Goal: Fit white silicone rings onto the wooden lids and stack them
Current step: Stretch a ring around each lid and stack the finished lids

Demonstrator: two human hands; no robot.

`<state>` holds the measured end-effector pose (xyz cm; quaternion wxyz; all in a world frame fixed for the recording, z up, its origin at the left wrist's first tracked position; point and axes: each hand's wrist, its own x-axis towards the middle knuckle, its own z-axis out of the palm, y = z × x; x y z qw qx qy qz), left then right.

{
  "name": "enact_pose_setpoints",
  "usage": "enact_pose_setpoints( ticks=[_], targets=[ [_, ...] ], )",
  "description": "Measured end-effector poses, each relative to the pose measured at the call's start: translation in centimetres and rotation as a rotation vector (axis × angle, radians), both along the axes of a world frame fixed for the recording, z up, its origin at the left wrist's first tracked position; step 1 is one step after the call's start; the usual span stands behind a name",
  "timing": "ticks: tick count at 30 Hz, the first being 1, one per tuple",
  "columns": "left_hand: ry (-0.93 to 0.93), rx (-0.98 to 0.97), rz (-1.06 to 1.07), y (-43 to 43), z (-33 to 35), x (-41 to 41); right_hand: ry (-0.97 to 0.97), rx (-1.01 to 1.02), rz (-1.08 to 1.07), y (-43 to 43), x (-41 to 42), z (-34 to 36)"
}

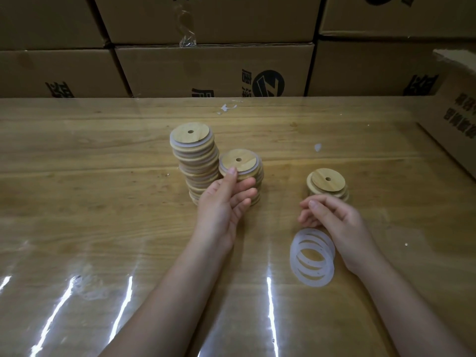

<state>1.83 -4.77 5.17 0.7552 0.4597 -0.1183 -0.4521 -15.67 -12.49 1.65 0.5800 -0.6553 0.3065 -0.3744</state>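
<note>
**A:** From the head camera, where do the lids sit relative to the hands?

**B:** Three piles stand mid-tabletop (103, 176). The tall stack (197, 163), far left, leans a little and shows white rings between its wooden lids. Touching its right side is the shorter stack (240, 171), also ringed. The left grip (226, 202) comes at that one from the near side.

**A:** How is that grip set?

**B:** It is grasping the shorter stack. The thumb (231, 171) rests on the near edge of the top lid, and the fingers curl against the stack's near-right side below it.

**A:** And the other hand?

**B:** The right grip (332, 217) is released, its fingers loosely curled with nothing visible in them. It sits just near of the bare lids (327, 180), a low pile to the right with no rings showing. It is just far of the loose rings (313, 257), a fanned, overlapping heap of white silicone lying flat. The wrist passes right beside that heap, and I cannot tell whether it touches.

**A:** Any containers?

**B:** Cardboard boxes (213, 70) are stacked along the far edge, all closed. One more carton (458, 119) sits at the right edge, and its inside is out of sight.
</note>
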Motion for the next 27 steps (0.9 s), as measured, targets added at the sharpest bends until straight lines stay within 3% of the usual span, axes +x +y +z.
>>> enact_pose_setpoints(
  ticks=[14, 17, 23, 25, 27],
  targets=[
    [-0.005, -0.101, -0.035, -0.2, -1.1, -0.4, 0.014, -0.012, 0.005, 0.0, -0.1, 0.0],
    [-0.054, -0.106, -0.051, -0.2, -1.5, -0.5, 0.007, -0.078, -0.094, 0.3, 0.0, 0.1],
    [-0.527, 0.010, -0.144, -0.4, -3.5, -1.6, 0.101, -0.530, -0.545, 0.4, -0.6, 0.1],
    [-0.703, 0.035, -0.271, -0.3, -4.1, -2.2, 0.264, -0.645, -0.589, -0.1, -0.7, -0.1],
    [-0.970, 0.088, -0.373, -0.1, -4.7, -2.6, 0.445, -0.583, -0.521, -0.4, -0.6, -0.4]
  ],
)
